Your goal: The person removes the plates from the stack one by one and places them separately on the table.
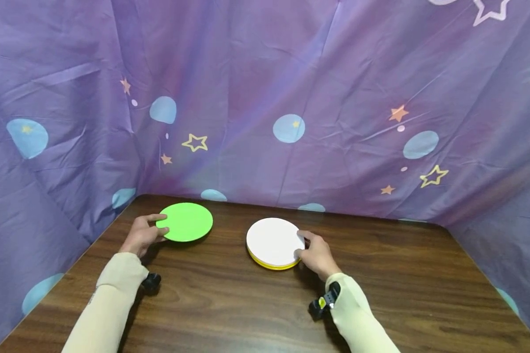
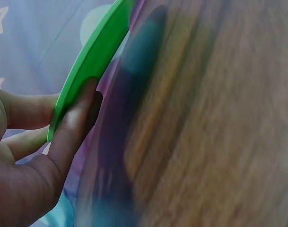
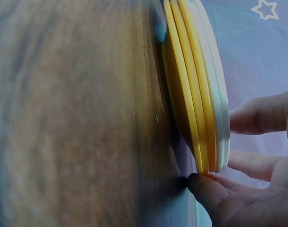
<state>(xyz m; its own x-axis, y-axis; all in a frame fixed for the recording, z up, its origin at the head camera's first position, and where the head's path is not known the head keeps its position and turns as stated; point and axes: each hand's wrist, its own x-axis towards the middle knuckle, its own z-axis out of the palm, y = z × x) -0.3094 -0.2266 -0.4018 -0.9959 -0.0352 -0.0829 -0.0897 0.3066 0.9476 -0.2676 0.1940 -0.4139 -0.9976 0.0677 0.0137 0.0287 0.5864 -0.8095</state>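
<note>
My left hand (image 1: 140, 235) pinches the left rim of a green plate (image 1: 187, 221). In the left wrist view a fingertip presses on the underside of the plate (image 2: 96, 54) while other fingers lie on its opposite face, and a gap shows between plate and table. To the right is a stack with a white plate (image 1: 274, 240) on top and a yellow plate (image 1: 270, 266) below. My right hand (image 1: 319, 254) grips the stack's right edge. The right wrist view shows its fingers on the white face and a digit under the yellow plates (image 3: 190, 90).
A brown wooden table (image 1: 229, 304) lies under both hands. Purple cloth (image 1: 256, 88) with stars and blue circles hangs behind it and at both sides. A small black device (image 1: 151, 283) is on the left wrist, another (image 1: 322, 304) on the right.
</note>
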